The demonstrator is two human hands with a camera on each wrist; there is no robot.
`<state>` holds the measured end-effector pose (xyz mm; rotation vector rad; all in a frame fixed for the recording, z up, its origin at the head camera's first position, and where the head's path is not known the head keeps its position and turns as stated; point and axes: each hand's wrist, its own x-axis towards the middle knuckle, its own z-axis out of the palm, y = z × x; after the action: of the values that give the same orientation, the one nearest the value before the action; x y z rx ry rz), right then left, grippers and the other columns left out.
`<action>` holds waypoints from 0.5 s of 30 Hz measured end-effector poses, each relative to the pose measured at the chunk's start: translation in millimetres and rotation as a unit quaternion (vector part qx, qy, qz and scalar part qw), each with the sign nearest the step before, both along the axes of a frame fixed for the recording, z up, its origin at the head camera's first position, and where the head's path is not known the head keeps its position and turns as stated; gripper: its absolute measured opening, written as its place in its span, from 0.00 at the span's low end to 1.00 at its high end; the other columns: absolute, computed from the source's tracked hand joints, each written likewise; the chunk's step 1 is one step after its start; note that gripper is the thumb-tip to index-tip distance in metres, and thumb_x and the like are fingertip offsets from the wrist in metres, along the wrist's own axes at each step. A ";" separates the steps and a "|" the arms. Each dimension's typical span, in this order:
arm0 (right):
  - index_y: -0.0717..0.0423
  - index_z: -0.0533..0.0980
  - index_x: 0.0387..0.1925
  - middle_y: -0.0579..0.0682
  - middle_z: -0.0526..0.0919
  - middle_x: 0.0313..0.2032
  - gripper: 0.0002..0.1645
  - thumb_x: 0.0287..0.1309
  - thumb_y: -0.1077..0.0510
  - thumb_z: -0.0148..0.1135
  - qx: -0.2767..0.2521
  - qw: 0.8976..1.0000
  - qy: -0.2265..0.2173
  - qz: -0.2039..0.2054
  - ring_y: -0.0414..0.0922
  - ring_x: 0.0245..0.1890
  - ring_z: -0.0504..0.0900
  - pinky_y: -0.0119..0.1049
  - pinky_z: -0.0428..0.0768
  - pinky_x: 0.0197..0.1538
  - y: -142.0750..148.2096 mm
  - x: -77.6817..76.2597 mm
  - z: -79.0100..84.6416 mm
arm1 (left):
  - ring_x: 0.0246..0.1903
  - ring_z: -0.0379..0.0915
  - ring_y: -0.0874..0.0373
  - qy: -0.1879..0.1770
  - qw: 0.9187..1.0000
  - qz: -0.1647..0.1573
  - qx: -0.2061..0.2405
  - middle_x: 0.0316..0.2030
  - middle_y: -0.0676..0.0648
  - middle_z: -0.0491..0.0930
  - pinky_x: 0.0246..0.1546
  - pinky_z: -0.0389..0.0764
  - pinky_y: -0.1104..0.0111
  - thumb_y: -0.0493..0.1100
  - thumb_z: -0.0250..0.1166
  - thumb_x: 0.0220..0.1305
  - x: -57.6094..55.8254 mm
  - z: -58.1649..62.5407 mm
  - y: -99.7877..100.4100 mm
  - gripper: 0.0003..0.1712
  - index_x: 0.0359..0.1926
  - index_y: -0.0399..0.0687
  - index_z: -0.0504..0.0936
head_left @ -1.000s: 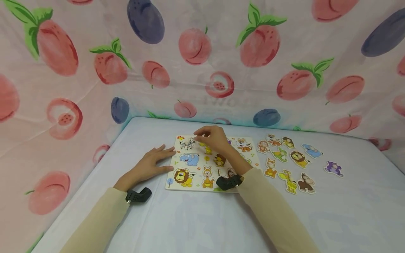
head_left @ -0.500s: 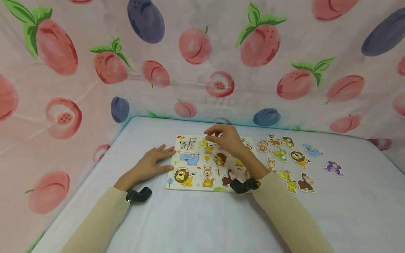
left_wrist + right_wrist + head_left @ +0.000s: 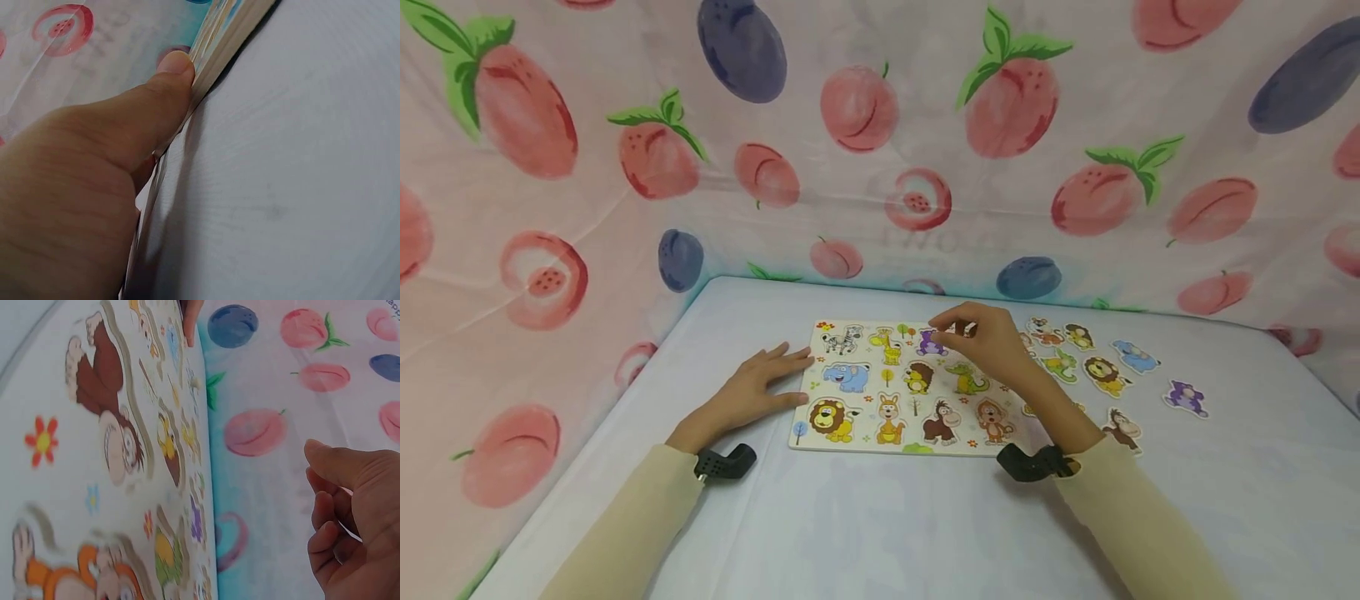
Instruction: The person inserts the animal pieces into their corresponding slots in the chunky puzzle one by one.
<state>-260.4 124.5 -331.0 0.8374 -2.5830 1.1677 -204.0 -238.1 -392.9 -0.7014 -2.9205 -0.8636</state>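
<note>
A white puzzle board [image 3: 854,446] with cut-out animal pictures lies on the table. My left hand [image 3: 754,390] lies flat with fingers spread, fingertips and thumb touching the board's left edge. In the left wrist view, the thumb [image 3: 169,87] rests against that edge. My right hand [image 3: 988,337] hovers over the board's upper right, near the purple animal picture [image 3: 931,343], fingers loosely curved. Nothing shows between thumb and fingers of the right hand [image 3: 350,512] in the right wrist view. The zebra [image 3: 843,340] sits at the board's top left.
Loose animal pieces lie right of the board, among them a lion [image 3: 1103,377], an elephant [image 3: 1135,357], a purple animal piece [image 3: 1186,398] and a gorilla [image 3: 1123,431]. My right forearm covers some of them. A fruit-print cloth [image 3: 850,192] hangs behind the table.
My right hand has moved right across the board, from beside the zebra past the giraffe to the purple animal picture. My left hand stays at the board's left edge.
</note>
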 end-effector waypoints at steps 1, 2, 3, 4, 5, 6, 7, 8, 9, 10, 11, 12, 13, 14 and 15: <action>0.49 0.85 0.41 0.41 0.83 0.34 0.10 0.56 0.56 0.69 -0.002 1.000 0.003 -0.001 0.43 0.29 0.73 0.35 0.71 0.26 4.3 1.5 1.6 | 0.71 0.43 0.44 -0.001 1.000 0.002 0.000 0.69 0.51 0.61 0.69 0.40 0.46 0.58 0.65 0.60 0.2 -0.1 -0.4 0.38 0.68 0.51 0.69; 0.49 0.85 0.41 0.41 0.82 0.33 0.10 0.56 0.56 0.69 -0.001 1.000 0.006 -0.004 0.43 0.29 0.73 0.35 0.71 0.26 8.5 2.9 3.1 | 0.71 0.42 0.44 -0.001 1.000 0.004 -0.001 0.69 0.51 0.61 0.68 0.40 0.46 0.59 0.65 0.60 0.5 -0.3 -0.7 0.38 0.68 0.51 0.69; 0.49 0.85 0.41 0.42 0.82 0.33 0.10 0.56 0.56 0.69 -0.001 1.000 0.009 -0.006 0.44 0.29 0.72 0.35 0.71 0.25 12.7 4.6 4.6 | 0.71 0.42 0.44 -0.001 1.000 0.006 -0.002 0.69 0.51 0.61 0.69 0.40 0.46 0.59 0.65 0.60 0.6 -0.4 -1.2 0.38 0.68 0.51 0.69; 0.49 0.85 0.41 0.41 0.82 0.32 0.10 0.56 0.55 0.69 0.001 1.000 0.011 -0.010 0.44 0.28 0.72 0.34 0.69 0.24 17.0 6.7 5.8 | 0.71 0.42 0.44 -0.001 1.000 0.008 -0.003 0.69 0.52 0.60 0.69 0.40 0.46 0.59 0.65 0.60 0.8 -0.4 -1.3 0.38 0.68 0.51 0.69; 0.49 0.85 0.42 0.42 0.81 0.32 0.11 0.56 0.55 0.69 0.004 1.000 0.014 -0.013 0.44 0.28 0.72 0.34 0.68 0.23 21.3 8.6 6.7 | 0.71 0.42 0.44 -0.001 1.000 0.009 -0.004 0.69 0.51 0.60 0.69 0.40 0.46 0.59 0.65 0.60 0.9 -0.1 -1.3 0.38 0.68 0.51 0.69; 0.49 0.85 0.42 0.41 0.81 0.31 0.11 0.56 0.55 0.69 0.008 1.000 0.016 -0.016 0.44 0.28 0.72 0.34 0.68 0.23 25.7 10.7 7.2 | 0.71 0.42 0.44 -0.002 1.000 0.009 -0.005 0.69 0.51 0.60 0.69 0.40 0.46 0.59 0.65 0.60 1.0 0.0 -1.3 0.38 0.68 0.52 0.68; 0.49 0.85 0.42 0.41 0.81 0.31 0.11 0.56 0.55 0.69 0.013 1.000 0.019 -0.020 0.44 0.28 0.71 0.34 0.67 0.23 30.2 13.0 7.4 | 0.71 0.42 0.44 -0.002 1.000 0.009 -0.006 0.69 0.51 0.60 0.69 0.40 0.46 0.59 0.65 0.60 1.1 0.3 -1.1 0.38 0.68 0.52 0.68; 0.49 0.85 0.42 0.41 0.80 0.30 0.11 0.55 0.55 0.69 0.018 0.999 0.022 -0.025 0.44 0.28 0.71 0.33 0.66 0.23 34.6 14.9 7.2 | 0.71 0.42 0.44 -0.002 1.000 0.008 -0.007 0.69 0.51 0.60 0.69 0.40 0.46 0.59 0.65 0.60 0.9 0.5 -0.9 0.38 0.68 0.52 0.68; 0.49 0.85 0.42 0.41 0.80 0.30 0.11 0.55 0.54 0.70 0.023 0.999 0.026 -0.031 0.44 0.27 0.71 0.34 0.66 0.23 39.1 16.6 6.6 | 0.71 0.42 0.44 -0.002 1.000 0.007 -0.006 0.69 0.51 0.60 0.69 0.40 0.46 0.59 0.65 0.60 0.8 0.8 -0.5 0.38 0.68 0.52 0.68; 0.48 0.85 0.42 0.41 0.80 0.30 0.11 0.55 0.54 0.70 0.028 0.999 0.028 -0.037 0.44 0.27 0.70 0.33 0.66 0.23 43.4 18.5 5.8 | 0.71 0.42 0.44 -0.003 1.000 0.006 -0.006 0.69 0.51 0.60 0.69 0.40 0.46 0.59 0.65 0.60 0.7 0.9 -0.2 0.38 0.68 0.52 0.68; 0.48 0.85 0.42 0.41 0.80 0.30 0.11 0.55 0.53 0.70 0.031 0.998 0.030 -0.040 0.44 0.27 0.70 0.33 0.66 0.23 47.5 19.9 4.7 | 0.71 0.42 0.44 -0.003 1.000 0.005 -0.005 0.69 0.51 0.60 0.69 0.39 0.46 0.59 0.65 0.60 0.5 1.2 0.1 0.38 0.68 0.51 0.68; 0.48 0.85 0.42 0.41 0.80 0.30 0.11 0.55 0.53 0.70 0.033 0.998 0.031 -0.045 0.44 0.27 0.70 0.33 0.66 0.24 51.5 21.7 3.9 | 0.71 0.42 0.43 -0.003 1.000 0.005 -0.006 0.69 0.51 0.60 0.69 0.40 0.46 0.59 0.65 0.60 0.5 1.1 0.4 0.38 0.68 0.51 0.68; 0.48 0.85 0.41 0.42 0.79 0.29 0.11 0.55 0.53 0.70 0.036 0.998 0.034 -0.049 0.44 0.27 0.70 0.33 0.67 0.24 55.4 23.1 3.0 | 0.71 0.42 0.43 -0.004 1.000 0.004 -0.005 0.69 0.50 0.60 0.69 0.39 0.46 0.59 0.65 0.60 0.4 1.2 0.8 0.38 0.68 0.51 0.68; 0.49 0.85 0.41 0.42 0.79 0.29 0.11 0.55 0.52 0.70 0.038 0.997 0.035 -0.052 0.44 0.27 0.70 0.33 0.67 0.24 59.0 24.5 1.9 | 0.71 0.42 0.43 -0.005 1.000 0.005 -0.004 0.69 0.50 0.60 0.69 0.39 0.46 0.59 0.65 0.60 0.4 1.1 1.1 0.38 0.68 0.51 0.68; 0.49 0.85 0.41 0.42 0.79 0.29 0.12 0.56 0.52 0.69 0.039 0.997 0.036 -0.054 0.43 0.27 0.70 0.32 0.67 0.25 62.3 26.0 1.2 | 0.71 0.42 0.43 -0.005 1.000 0.005 -0.003 0.69 0.50 0.60 0.69 0.39 0.46 0.59 0.65 0.60 0.6 1.0 1.5 0.38 0.68 0.51 0.68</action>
<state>-234.4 186.8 -329.8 0.7295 -2.5949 0.9945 -203.4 -236.7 -391.9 -0.6835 -2.9341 -0.8608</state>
